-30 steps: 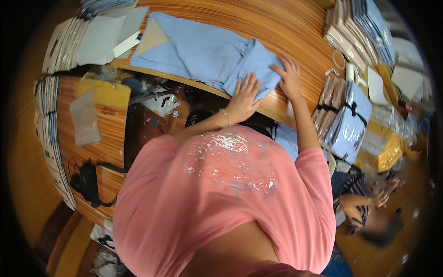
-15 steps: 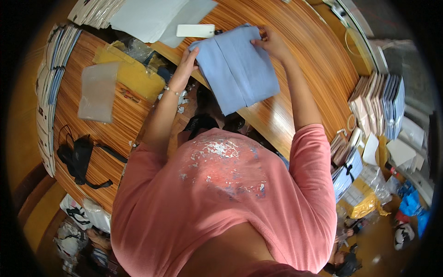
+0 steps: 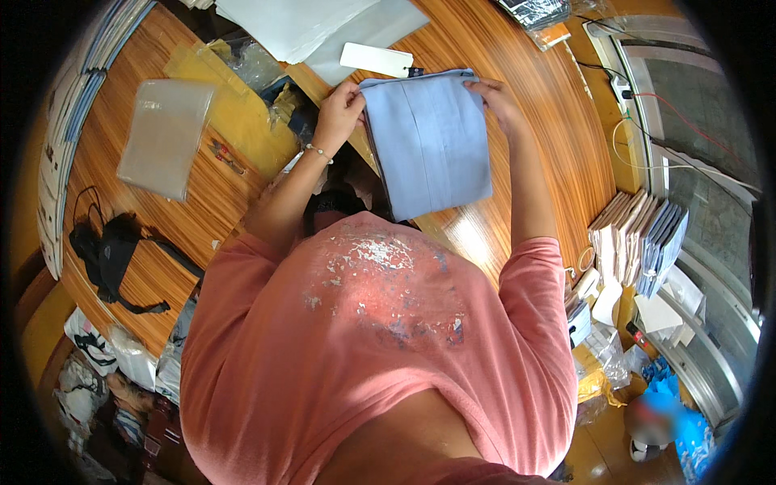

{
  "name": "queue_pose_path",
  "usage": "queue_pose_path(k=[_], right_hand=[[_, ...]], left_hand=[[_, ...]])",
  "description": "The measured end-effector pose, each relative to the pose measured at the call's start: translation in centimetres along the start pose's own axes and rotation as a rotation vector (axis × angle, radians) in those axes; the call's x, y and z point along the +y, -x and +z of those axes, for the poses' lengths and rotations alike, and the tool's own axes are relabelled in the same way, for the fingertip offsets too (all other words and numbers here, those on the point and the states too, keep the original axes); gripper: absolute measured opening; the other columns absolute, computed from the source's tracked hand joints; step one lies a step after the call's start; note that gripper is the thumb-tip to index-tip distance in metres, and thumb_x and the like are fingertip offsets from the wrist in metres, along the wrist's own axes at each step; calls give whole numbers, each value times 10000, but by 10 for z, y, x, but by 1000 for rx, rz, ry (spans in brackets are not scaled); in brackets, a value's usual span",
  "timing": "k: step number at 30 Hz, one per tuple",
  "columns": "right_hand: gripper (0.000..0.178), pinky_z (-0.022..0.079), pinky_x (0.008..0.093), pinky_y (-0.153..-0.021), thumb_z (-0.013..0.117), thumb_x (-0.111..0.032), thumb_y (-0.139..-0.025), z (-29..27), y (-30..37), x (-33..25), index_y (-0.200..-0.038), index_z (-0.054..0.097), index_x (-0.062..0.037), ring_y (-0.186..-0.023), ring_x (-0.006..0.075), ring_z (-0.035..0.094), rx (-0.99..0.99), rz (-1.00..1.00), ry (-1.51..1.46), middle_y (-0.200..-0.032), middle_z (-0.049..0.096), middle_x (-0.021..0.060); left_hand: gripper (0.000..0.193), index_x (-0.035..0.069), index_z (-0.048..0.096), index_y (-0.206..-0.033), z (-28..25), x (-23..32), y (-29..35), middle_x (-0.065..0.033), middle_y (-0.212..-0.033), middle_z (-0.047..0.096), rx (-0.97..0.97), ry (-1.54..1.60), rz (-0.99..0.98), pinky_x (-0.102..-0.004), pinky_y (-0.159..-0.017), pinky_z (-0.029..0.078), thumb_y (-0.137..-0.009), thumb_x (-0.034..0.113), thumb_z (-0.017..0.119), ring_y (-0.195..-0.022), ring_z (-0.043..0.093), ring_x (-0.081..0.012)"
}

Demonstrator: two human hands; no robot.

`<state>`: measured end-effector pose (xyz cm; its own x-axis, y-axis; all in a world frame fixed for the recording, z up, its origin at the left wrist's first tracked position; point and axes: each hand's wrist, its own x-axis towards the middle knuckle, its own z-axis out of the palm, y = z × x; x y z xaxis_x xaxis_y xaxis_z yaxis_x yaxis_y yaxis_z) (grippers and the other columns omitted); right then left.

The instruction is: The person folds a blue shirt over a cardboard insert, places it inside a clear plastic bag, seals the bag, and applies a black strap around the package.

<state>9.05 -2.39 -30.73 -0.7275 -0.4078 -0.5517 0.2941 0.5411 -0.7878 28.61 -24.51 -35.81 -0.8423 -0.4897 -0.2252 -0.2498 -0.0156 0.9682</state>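
Note:
A light-blue folded garment (image 3: 432, 149) lies flat over the near edge of the wood-grain table, with a seam running down its middle. My left hand (image 3: 341, 115) is closed on its upper left corner, thumb and fingers pinched together. At the upper right corner, my right hand (image 3: 498, 103) pinches the fabric between thumb and fingers. A white hang tag (image 3: 376, 60) sticks out past the far edge, next to a small dark piece at the garment's top. Part of a darker layer shows along the left side under the blue fabric.
Clear plastic bags (image 3: 166, 137), yellow packaging (image 3: 230, 105), small red-handled snips (image 3: 226, 156) and a black strapped bag (image 3: 113, 255) lie to the left. White sheets (image 3: 283, 20) are at the back. Folded garments stand in stacks (image 3: 622, 230) at right. Another person (image 3: 659, 420) is at lower right.
The garment has turned squarer to me and sits slightly lower and further right in view. My left hand has gone from fingers along its side to a pinch on the corner.

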Motion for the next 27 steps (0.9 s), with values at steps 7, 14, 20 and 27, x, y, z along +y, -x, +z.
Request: queue_pose_path(k=[7,14,20,27], right_hand=[[139,452,235,-609,688,-72,-751,9,-35,32,-871,677,-3,-657,98,572,50,-116,-234,-780,656,36],[225,458,308,-606,781,-149,-638,12,-61,54,-780,643,-41,-647,152,581,231,-270,145,-706,634,47],[287,485,395,-677,796,-219,-603,37,-43,29,-779,640,-54,-729,311,622,590,-344,472,-776,655,138],[443,479,322,-663,790,-235,-645,18,-47,19,-1002,603,-52,-752,201,618,207,-227,411,-880,664,104]], left_hand=[[145,-17,504,-895,-10,-4,-16,-96,-723,589,-3,53,-219,-296,-468,530,-911,125,475,-551,624,-165],[229,-37,517,-932,-8,30,-10,-95,-722,583,-2,202,-368,-272,-452,519,-895,188,539,-532,610,-166],[361,-26,557,-801,0,7,-10,-114,-642,592,-14,-384,-83,-353,-588,524,-828,324,637,-564,623,-255],[389,-5,564,-842,-7,5,-19,-150,-810,631,183,-883,382,-407,-685,467,-765,358,681,-738,601,-334]])
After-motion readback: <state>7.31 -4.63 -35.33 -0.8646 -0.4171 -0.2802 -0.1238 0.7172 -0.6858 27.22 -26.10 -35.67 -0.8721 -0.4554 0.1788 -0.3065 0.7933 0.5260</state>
